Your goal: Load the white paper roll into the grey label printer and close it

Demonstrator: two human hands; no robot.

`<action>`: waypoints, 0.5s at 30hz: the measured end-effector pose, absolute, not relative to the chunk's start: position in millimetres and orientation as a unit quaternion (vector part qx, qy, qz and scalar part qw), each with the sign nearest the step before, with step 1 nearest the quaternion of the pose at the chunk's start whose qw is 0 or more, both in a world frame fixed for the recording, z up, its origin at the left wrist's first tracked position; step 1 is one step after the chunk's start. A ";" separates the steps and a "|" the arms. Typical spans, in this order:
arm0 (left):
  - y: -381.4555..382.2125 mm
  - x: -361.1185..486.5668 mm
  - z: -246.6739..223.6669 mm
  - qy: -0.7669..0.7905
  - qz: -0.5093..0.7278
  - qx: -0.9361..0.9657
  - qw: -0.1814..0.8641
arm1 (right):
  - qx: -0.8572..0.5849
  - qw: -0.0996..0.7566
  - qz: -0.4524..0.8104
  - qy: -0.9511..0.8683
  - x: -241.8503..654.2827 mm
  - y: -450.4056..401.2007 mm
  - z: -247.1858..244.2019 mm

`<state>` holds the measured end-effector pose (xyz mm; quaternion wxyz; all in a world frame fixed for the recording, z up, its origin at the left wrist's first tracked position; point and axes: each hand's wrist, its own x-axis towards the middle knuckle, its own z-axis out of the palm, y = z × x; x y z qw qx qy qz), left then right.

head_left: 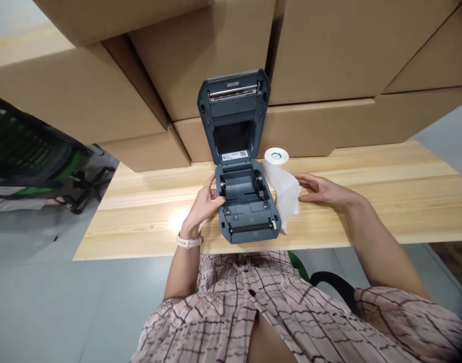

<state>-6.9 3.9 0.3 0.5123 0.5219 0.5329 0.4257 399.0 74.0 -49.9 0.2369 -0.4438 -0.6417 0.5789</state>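
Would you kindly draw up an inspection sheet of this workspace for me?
Surface: wood-grain table.
Job's things: dark printer, lid raised; white paper roll on end at its right, its loose strip trailing toward the near edge.
Clutter: cardboard boxes along the far side.
Hands: left hand at the printer's left side, thumb on the rim; right hand at the strip, grip unclear.
Cables: nothing seen.
Surroundings: green-and-black chair at left, grey floor.
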 end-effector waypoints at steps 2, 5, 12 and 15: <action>2.9 -5.6 1.8 0.527 0.426 0.527 0.514 | -0.428 0.219 0.586 -0.652 391.9 75.6 -48.6; 2.1 -5.2 2.4 0.526 0.420 0.530 0.517 | -0.408 0.202 0.603 -0.656 383.3 72.5 -45.3; 3.8 -7.1 -3.9 0.538 0.426 0.519 0.510 | -0.422 0.224 0.541 -0.692 378.1 54.3 -29.3; 3.3 -6.1 -3.0 0.531 0.425 0.518 0.519 | -0.443 0.284 0.439 -0.728 401.2 35.3 -7.5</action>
